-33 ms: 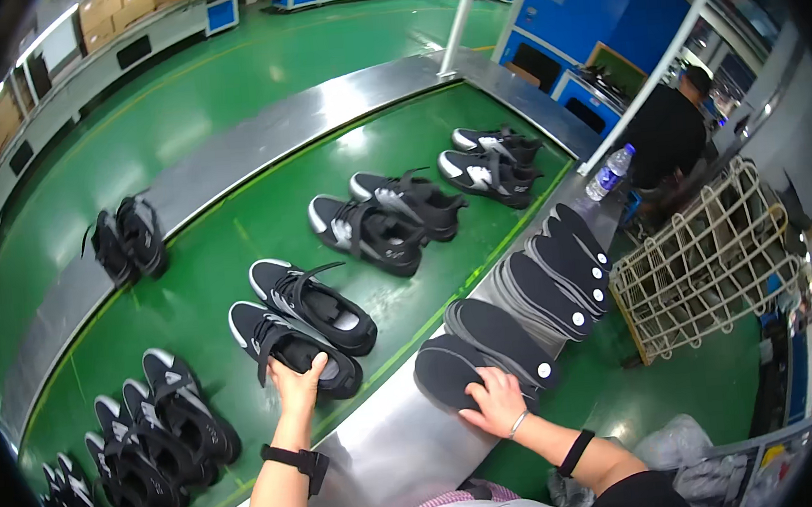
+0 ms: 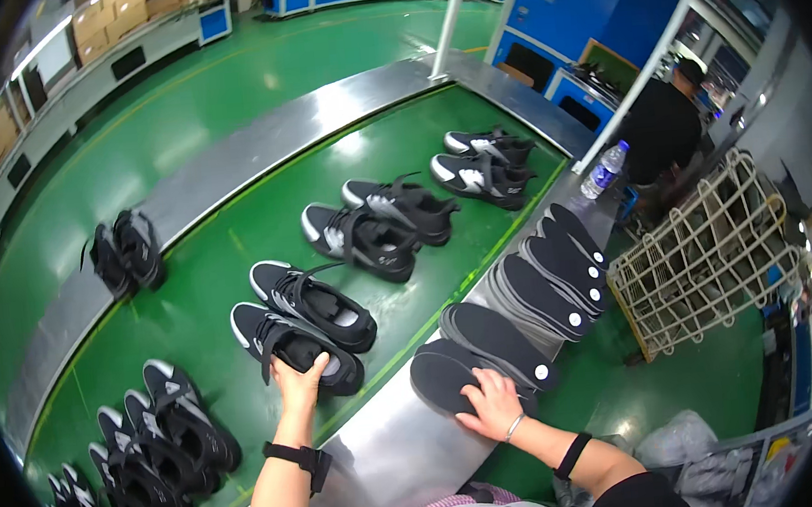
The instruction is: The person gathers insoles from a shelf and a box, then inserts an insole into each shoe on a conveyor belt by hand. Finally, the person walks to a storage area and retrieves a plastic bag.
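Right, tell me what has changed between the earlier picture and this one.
Nothing visibly changed. The left hand is at the opening of the nearest black shoe on the green belt, and the right hand rests on the nearest black insole on the steel ledge.

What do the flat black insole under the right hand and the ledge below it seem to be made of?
Insole: probably foam with a matte fabric top, since it shows no shine. Ledge: bare metal, likely steel, with a brushed grey surface that reflects light. The right hand rests on the insole.
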Motion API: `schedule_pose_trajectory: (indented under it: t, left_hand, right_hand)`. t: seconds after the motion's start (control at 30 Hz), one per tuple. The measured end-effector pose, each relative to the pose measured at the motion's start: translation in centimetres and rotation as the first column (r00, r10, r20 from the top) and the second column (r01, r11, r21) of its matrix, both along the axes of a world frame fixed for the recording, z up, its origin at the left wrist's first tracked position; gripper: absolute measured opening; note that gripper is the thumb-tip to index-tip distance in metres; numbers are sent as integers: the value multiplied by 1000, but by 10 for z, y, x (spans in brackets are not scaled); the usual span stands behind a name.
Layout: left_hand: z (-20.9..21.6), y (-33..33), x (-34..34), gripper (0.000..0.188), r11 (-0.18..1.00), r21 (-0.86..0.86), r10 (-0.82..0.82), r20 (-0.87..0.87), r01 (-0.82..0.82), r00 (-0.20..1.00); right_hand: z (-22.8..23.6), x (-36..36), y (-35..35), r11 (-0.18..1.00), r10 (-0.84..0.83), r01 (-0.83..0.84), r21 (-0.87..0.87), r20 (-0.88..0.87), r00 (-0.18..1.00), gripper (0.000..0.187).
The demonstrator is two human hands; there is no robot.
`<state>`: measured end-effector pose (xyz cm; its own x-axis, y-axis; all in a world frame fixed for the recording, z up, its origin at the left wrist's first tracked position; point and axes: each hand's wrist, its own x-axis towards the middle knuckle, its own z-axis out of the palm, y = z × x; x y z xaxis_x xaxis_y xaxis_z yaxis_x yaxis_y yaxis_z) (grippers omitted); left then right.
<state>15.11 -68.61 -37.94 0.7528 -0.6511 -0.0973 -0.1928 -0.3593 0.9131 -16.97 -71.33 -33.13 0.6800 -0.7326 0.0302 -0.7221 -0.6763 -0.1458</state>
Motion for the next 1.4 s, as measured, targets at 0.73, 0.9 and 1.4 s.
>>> schedule_pose_trajectory:
  t: [0.73, 0.9, 1.4]
  left_hand:
    - [-44, -74, -55, 61, 890, 254, -272, -373, 380, 887]
    - [-17, -49, -72, 56, 897, 172, -314, -400, 407, 861]
    - [-91, -115, -188, 53, 791, 260, -597, 127, 554, 792]
  right_hand:
    - [18, -75, -4, 971, -19, -65, 231, 343, 939, 35]
    - [40, -159, -42, 892, -405, 207, 401, 508, 760, 25]
    - [18, -399, -332, 507, -844, 755, 416, 419, 336, 43]
